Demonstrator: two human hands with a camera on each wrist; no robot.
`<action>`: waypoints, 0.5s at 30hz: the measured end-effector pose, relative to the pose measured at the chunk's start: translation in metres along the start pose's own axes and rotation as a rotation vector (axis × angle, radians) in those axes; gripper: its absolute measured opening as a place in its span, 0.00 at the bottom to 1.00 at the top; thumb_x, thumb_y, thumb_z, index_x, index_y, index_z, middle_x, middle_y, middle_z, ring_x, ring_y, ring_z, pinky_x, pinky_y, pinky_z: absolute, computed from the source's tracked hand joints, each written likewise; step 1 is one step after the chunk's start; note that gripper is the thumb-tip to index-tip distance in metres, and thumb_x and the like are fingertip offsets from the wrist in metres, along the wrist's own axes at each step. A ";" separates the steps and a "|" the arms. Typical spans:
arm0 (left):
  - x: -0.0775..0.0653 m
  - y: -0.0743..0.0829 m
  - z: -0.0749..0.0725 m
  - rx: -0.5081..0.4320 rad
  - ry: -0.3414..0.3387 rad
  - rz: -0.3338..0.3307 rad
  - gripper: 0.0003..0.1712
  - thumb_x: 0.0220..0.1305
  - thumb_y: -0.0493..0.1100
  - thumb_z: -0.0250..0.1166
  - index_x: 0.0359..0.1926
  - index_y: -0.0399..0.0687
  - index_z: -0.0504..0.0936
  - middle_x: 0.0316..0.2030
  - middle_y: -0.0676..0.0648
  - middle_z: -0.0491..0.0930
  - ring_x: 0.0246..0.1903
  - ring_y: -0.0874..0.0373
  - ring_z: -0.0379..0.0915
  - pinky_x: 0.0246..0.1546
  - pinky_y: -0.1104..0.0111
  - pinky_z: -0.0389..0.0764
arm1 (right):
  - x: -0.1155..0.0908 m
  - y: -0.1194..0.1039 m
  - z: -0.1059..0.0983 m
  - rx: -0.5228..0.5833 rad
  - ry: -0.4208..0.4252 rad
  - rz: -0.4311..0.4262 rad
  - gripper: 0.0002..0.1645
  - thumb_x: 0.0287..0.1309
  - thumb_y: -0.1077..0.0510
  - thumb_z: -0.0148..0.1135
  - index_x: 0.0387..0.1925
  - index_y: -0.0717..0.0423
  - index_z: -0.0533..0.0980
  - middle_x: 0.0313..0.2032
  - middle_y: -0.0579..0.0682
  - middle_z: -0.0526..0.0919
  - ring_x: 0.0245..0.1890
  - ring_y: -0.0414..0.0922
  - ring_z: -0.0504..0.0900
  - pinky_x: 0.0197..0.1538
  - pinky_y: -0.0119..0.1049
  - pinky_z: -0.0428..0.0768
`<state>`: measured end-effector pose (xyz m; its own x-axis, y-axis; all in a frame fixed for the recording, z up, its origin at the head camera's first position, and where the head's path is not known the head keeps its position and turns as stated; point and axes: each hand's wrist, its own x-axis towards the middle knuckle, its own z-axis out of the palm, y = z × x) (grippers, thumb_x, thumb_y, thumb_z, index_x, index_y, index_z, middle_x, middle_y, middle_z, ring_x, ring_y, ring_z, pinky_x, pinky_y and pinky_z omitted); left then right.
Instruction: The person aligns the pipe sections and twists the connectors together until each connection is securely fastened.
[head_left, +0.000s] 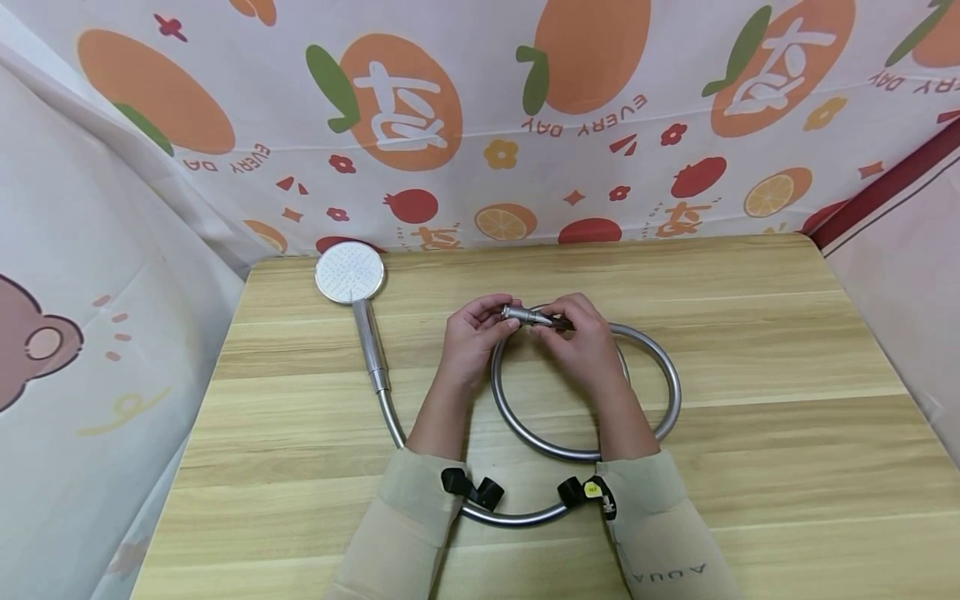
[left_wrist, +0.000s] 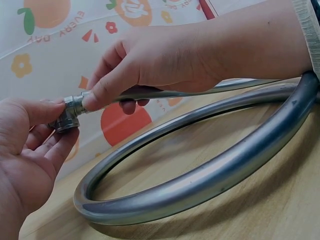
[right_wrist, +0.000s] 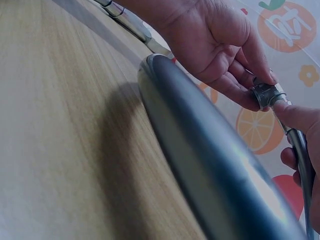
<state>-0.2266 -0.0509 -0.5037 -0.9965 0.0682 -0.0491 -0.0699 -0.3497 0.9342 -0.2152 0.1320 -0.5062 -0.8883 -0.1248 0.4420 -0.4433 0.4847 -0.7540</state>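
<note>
Near the middle of the table, my left hand (head_left: 472, 337) pinches a small angled metal pipe fitting (left_wrist: 69, 116) between thumb and fingers. My right hand (head_left: 581, 342) grips the end of a grey metal shower hose (head_left: 551, 453), thumb close to the fitting. Fitting and hose end (left_wrist: 94, 103) meet in a line; whether they are threaded together I cannot tell. From my right hand the hose loops over the table under both forearms, then runs up to a chrome shower head (head_left: 350, 272) lying at the left, its spray face up.
Pale wood table (head_left: 787, 350) spreads out to the right of the hose loop. A fruit-print curtain (head_left: 465, 192) hangs behind the far edge, and a white cloth (head_left: 112, 250) hangs at the left. Black straps with small cameras (head_left: 487, 493) sit at both wrists, near the hose.
</note>
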 end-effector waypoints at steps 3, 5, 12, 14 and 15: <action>0.000 0.000 0.000 0.000 -0.002 0.002 0.19 0.56 0.22 0.66 0.49 0.33 0.80 0.40 0.49 0.86 0.45 0.58 0.83 0.49 0.72 0.84 | 0.000 0.000 -0.001 -0.022 -0.006 0.001 0.13 0.57 0.53 0.70 0.42 0.55 0.83 0.40 0.46 0.80 0.39 0.40 0.80 0.42 0.31 0.84; 0.000 0.000 0.000 0.005 -0.002 0.002 0.19 0.56 0.23 0.66 0.49 0.33 0.80 0.41 0.49 0.86 0.45 0.58 0.83 0.49 0.72 0.84 | 0.000 0.000 -0.001 -0.032 -0.015 0.006 0.14 0.60 0.50 0.68 0.42 0.55 0.83 0.41 0.45 0.80 0.40 0.40 0.80 0.43 0.33 0.85; -0.001 0.000 0.000 0.012 -0.001 0.002 0.19 0.56 0.22 0.66 0.49 0.32 0.80 0.40 0.49 0.87 0.45 0.58 0.83 0.49 0.72 0.85 | 0.000 0.001 -0.001 -0.047 -0.019 -0.010 0.14 0.62 0.50 0.66 0.45 0.53 0.83 0.41 0.45 0.83 0.43 0.41 0.81 0.43 0.36 0.85; -0.001 0.000 0.000 0.012 0.000 0.002 0.19 0.55 0.22 0.66 0.49 0.32 0.80 0.40 0.49 0.87 0.45 0.58 0.83 0.49 0.72 0.84 | 0.000 0.001 0.000 -0.031 -0.015 -0.013 0.14 0.58 0.53 0.70 0.45 0.53 0.83 0.41 0.44 0.83 0.42 0.40 0.81 0.43 0.34 0.85; -0.001 0.000 0.000 0.012 0.000 0.003 0.19 0.55 0.22 0.66 0.49 0.33 0.80 0.40 0.49 0.86 0.45 0.58 0.83 0.49 0.72 0.84 | 0.000 0.001 0.000 -0.020 -0.011 -0.017 0.15 0.57 0.54 0.71 0.45 0.53 0.82 0.41 0.45 0.83 0.42 0.40 0.81 0.43 0.33 0.85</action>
<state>-0.2260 -0.0505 -0.5033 -0.9967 0.0672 -0.0463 -0.0664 -0.3385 0.9386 -0.2156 0.1328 -0.5073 -0.8822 -0.1426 0.4489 -0.4556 0.5000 -0.7365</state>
